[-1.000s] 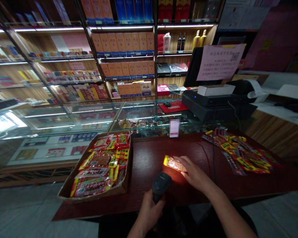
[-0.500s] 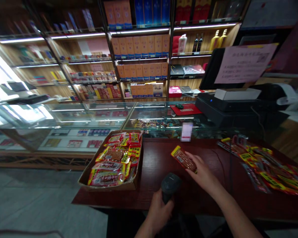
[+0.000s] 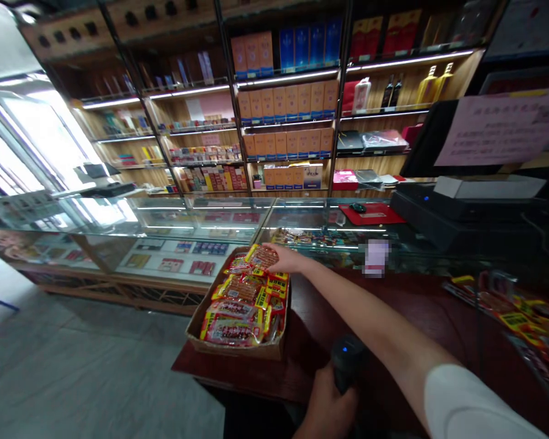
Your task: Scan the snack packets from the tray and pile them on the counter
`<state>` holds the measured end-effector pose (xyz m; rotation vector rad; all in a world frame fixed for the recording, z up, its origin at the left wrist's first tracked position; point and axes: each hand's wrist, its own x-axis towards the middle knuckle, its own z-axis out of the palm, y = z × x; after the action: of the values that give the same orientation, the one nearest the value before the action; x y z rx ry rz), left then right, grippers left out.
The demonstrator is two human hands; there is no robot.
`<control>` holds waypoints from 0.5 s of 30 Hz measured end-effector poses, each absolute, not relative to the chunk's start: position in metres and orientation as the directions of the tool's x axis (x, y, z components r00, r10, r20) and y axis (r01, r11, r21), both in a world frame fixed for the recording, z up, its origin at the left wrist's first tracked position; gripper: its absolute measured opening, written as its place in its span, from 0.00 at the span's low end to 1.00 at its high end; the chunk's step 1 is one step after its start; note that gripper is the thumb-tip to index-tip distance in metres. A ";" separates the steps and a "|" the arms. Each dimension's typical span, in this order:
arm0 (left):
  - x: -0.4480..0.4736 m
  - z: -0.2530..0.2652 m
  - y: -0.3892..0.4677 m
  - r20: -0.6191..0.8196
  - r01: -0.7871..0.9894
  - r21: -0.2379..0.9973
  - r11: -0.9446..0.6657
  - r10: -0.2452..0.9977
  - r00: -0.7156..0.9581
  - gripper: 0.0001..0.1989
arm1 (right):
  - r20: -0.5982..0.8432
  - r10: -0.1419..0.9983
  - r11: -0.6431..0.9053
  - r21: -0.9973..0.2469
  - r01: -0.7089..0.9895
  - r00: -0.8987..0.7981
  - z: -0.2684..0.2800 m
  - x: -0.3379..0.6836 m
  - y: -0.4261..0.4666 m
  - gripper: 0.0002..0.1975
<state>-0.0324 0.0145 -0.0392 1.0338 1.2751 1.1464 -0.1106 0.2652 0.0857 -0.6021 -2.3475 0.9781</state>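
Observation:
My left hand (image 3: 330, 399) is wrapped around the handle of a dark barcode scanner (image 3: 348, 360), low in front of me. A small blue light glows on top of the scanner. My right hand (image 3: 284, 259) reaches across to the far end of an open cardboard box (image 3: 238, 350). Its fingers are on a snack packet (image 3: 261, 256) with a yellow end, which lies over the packets inside. Red and yellow snack packets (image 3: 240, 289) fill the box. The fingertips are partly hidden by the hand and packet.
The box stands at the left end of a dark red wooden table (image 3: 320, 323). More loose packets (image 3: 526, 323) lie in a pile at the right. Behind runs a glass display counter (image 3: 201, 213), with a black cash register unit (image 3: 462, 213) and a red mat (image 3: 375, 214) on it.
My right hand has carried the packet from above the table's middle leftward to the box. The view has turned, and the left hand still holds the scanner, whose blue light now shows.

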 end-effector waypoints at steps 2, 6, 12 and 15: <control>-0.032 -0.040 0.016 -0.123 -0.071 0.990 0.120 0.991 -0.046 0.14 | 0.288 0.563 0.680 -0.694 0.235 -0.775 0.098 -0.139 0.278 0.25; -0.034 -0.045 0.018 -0.113 -0.030 0.993 0.110 0.989 -0.092 0.15 | 0.330 0.616 0.716 -0.614 0.333 -0.715 0.092 -0.128 0.285 0.28; -0.036 -0.057 0.018 -0.221 0.059 0.972 0.226 0.972 -0.085 0.11 | 0.200 0.936 0.353 -0.544 0.761 -0.290 0.013 0.046 0.267 0.30; -0.036 -0.064 0.021 -0.231 0.078 0.969 0.235 0.971 -0.053 0.12 | 0.089 0.986 -0.080 -0.466 0.881 0.137 -0.019 0.150 0.256 0.30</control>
<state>-0.0356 0.0213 -0.0639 1.0709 1.4041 1.0231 0.1498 0.2555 -0.0189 -2.0136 -1.7924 0.3484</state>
